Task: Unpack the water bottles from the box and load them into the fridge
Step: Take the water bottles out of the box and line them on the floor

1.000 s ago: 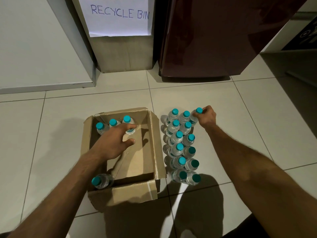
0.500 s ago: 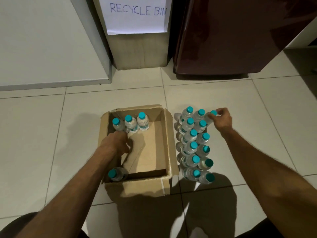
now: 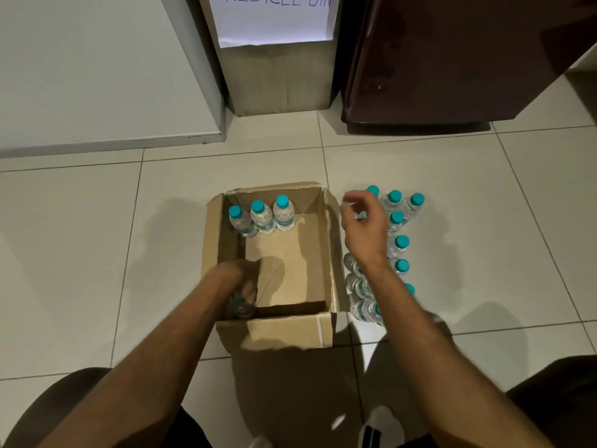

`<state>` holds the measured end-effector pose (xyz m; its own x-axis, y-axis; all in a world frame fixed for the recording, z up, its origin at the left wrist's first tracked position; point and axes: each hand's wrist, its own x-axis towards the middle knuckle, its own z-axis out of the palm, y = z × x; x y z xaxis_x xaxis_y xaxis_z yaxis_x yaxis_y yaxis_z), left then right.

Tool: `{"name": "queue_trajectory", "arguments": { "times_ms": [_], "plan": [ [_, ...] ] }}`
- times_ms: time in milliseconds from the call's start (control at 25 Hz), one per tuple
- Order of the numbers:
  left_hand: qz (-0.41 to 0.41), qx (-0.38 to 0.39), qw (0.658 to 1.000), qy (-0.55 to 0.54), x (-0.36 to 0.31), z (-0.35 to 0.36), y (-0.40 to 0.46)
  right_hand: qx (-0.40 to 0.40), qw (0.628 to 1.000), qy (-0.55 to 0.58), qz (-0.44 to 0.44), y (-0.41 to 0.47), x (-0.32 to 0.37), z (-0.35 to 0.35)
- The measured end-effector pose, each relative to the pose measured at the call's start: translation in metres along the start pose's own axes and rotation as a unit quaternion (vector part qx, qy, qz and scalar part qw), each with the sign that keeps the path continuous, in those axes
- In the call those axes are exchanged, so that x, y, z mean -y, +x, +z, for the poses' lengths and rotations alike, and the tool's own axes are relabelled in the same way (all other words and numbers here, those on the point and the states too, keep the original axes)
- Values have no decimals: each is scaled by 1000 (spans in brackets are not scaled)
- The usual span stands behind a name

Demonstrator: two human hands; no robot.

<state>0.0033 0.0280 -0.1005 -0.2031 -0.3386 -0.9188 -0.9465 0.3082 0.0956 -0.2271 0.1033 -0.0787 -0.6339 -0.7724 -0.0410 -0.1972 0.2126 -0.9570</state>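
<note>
An open cardboard box (image 3: 323,331) sits on the tiled floor. Three clear water bottles with teal caps (image 3: 262,217) stand along its far wall. My left hand (image 3: 240,279) is down in the box's near left corner, closed on another water bottle (image 3: 240,307) that it mostly hides. Right of the box stand several unpacked bottles (image 3: 400,244) in rows. My right hand (image 3: 363,221) hovers above those rows, fingers loosely apart, holding nothing. The dark red fridge (image 3: 452,59) stands shut at the back right.
A cardboard recycle bin (image 3: 284,76) with a paper label stands left of the fridge. A white cabinet panel (image 3: 97,76) fills the back left. My knees and a white shoe (image 3: 384,428) are at the bottom edge.
My left hand moved from the far bottles to the box's near left corner and closed on the bottle there. My right hand let go of the far right bottle and drew back leftward.
</note>
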Motion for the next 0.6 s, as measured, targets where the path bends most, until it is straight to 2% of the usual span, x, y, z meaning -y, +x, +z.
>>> {"name": "queue_trajectory", "arguments": {
  "times_ms": [160,240,320,400,600],
  "plan": [
    [119,-75,988,-57,-9,-47,-37,181,983,-37,14,-34,8,21],
    [174,-124,971,-108,-12,-63,-57,267,962,-63,20,-47,10,26],
    [224,-168,944,-176,-18,-71,-72,311,947,-77,24,-58,11,30],
    [267,-204,914,-229,-25,-77,-82,312,947,-77,7,-65,13,32],
    [339,-257,858,-287,-38,-80,-85,208,974,-73,-48,-59,26,28]
  ]
}}
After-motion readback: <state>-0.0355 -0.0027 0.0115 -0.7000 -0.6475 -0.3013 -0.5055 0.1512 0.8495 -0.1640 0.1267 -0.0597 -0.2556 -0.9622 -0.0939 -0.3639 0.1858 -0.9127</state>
